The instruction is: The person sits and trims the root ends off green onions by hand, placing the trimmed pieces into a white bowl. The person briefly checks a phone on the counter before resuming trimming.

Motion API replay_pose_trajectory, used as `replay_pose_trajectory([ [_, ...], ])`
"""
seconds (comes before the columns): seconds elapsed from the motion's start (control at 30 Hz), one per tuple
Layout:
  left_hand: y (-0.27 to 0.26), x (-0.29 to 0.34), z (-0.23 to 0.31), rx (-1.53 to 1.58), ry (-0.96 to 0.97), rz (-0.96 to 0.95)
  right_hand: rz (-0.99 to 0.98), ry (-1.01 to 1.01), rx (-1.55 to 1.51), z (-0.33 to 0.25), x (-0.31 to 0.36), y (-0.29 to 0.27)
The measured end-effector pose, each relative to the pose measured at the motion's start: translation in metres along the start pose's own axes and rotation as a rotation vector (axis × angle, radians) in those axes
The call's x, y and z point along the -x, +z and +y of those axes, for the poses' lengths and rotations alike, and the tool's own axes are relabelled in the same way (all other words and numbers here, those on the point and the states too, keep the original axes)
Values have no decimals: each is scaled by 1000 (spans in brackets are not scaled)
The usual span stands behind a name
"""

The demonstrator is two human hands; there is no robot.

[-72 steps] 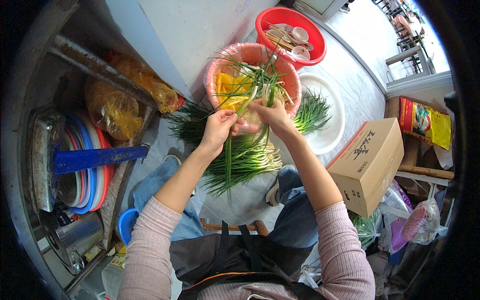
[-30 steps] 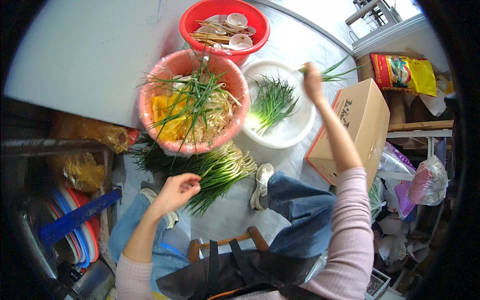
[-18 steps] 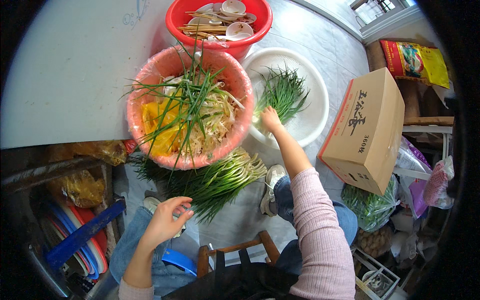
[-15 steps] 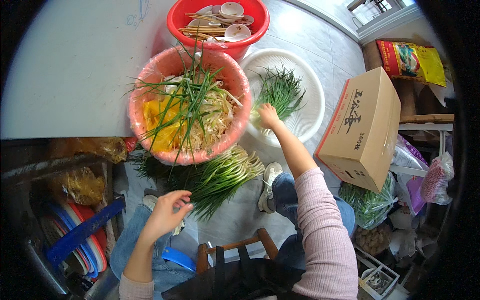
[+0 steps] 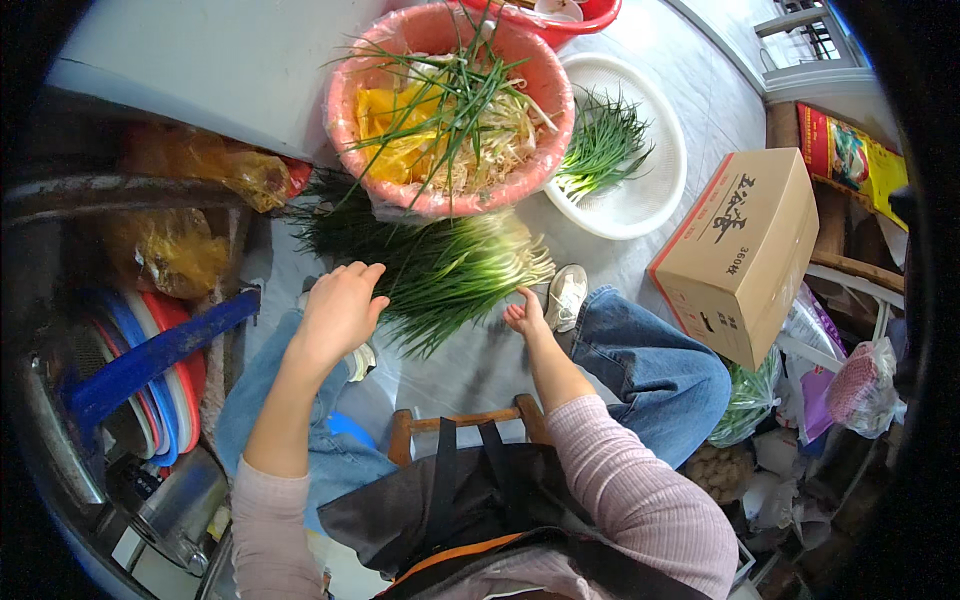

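A large pile of green onions lies on the floor before me, leafy tops to the left and pale root ends to the right. My left hand hovers by the leafy side, fingers loosely bent, thumb apart, holding nothing. Close to the pale ends is my right hand, empty with its fingers apart. Behind the pile stands a pink basin lined with clear plastic, holding onion trimmings, loose leaves and a yellow plastic bag. A white colander to its right contains a bunch of trimmed green onions.
A red tub with bowls stands at the back. On the right are a cardboard box, a red-and-yellow sack and bagged greens. Colourful trays stand at left. A wooden stool is between my legs.
My right hand has left the onions in the colander and come back to the pile's root ends. The left hand stays by the leaves. The view has shifted, with basin and colander now higher.
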State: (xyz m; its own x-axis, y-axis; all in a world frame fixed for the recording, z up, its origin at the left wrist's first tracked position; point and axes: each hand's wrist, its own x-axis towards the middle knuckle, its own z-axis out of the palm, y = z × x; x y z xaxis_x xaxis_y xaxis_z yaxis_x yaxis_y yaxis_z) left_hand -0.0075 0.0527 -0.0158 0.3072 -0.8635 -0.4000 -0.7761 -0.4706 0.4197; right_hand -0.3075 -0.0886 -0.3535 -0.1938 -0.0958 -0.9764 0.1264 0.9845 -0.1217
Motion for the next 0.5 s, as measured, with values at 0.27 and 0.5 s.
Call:
replay_pose_trajectory([
  [0.27,-2,5,-1,58,-7,-64,-252,-242,-216,-22,-25,50],
  [0.5,1,3,5,41,24,-77,-67,-243,-213,-2,-10,69],
])
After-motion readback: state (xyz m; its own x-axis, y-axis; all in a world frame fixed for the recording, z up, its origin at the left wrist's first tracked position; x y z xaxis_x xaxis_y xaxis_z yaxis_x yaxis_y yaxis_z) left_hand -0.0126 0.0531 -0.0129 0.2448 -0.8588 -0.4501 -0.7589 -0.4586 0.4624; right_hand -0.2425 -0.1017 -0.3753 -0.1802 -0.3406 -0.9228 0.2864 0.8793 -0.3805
